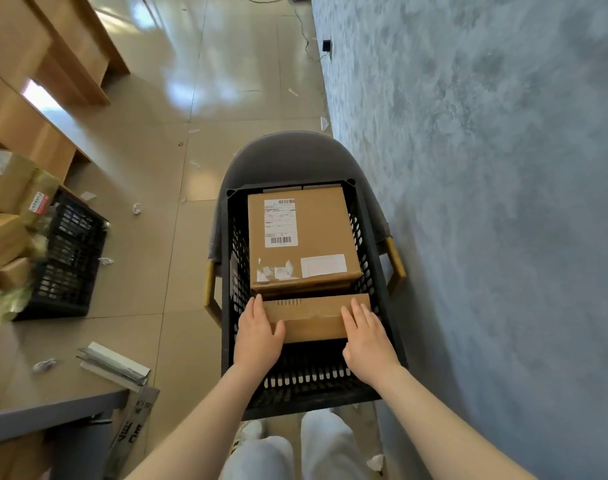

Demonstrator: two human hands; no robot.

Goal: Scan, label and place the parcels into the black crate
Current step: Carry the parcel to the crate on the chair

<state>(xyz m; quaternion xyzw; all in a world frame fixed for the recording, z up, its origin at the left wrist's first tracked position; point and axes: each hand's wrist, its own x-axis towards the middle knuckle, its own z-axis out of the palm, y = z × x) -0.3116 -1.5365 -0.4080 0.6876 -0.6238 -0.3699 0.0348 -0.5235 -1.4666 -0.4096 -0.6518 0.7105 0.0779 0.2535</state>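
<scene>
Black crate (382, 271) on grey chair (281, 150), holding labelled box (323, 230) at far end and small parcel (313, 318) nearer, left hand (259, 330) and right hand (366, 336) flat, fingers straight, on parcel's ends.

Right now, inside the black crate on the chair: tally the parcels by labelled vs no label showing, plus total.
Labelled parcel: 1, at the far end of the black crate.
Parcel with no label showing: 1, nearer, with the left hand and right hand laid flat on its ends.
Total: 2
</scene>
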